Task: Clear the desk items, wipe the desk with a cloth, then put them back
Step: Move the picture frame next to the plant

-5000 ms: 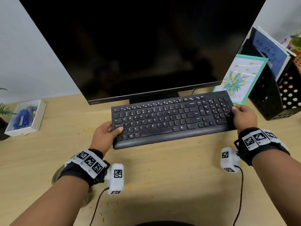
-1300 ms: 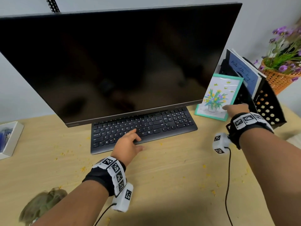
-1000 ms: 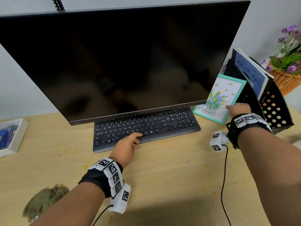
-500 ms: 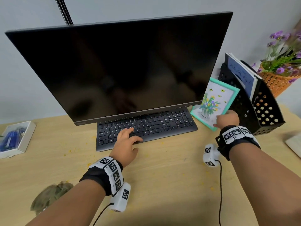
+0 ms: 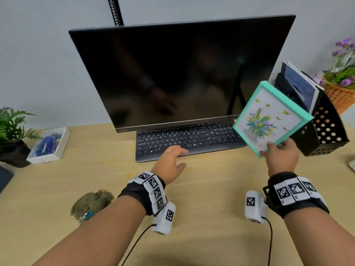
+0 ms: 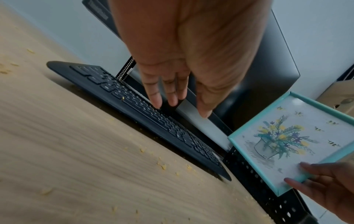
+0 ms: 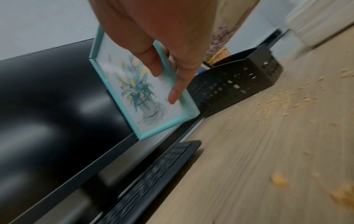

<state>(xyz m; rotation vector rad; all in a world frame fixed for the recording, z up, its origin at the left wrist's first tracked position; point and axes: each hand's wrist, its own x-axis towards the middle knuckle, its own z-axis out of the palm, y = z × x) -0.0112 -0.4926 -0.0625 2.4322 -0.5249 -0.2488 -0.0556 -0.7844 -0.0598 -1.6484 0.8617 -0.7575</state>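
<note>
keyboard [image 5: 189, 140] before monitor [image 5: 180, 73], file holder [image 5: 324, 135] right

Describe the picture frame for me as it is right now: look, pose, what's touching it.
The picture frame is a small rectangle with a plain teal border around a pale print of yellow and purple flowers in a pot, with a few bees. It is off the desk, tilted, in front of the black file holder. Only the right hand touches it, pinching its lower corner, thumb on the front.

Head view high over desk; wrist views low, sharing keyboard [image 5: 189, 141].
</note>
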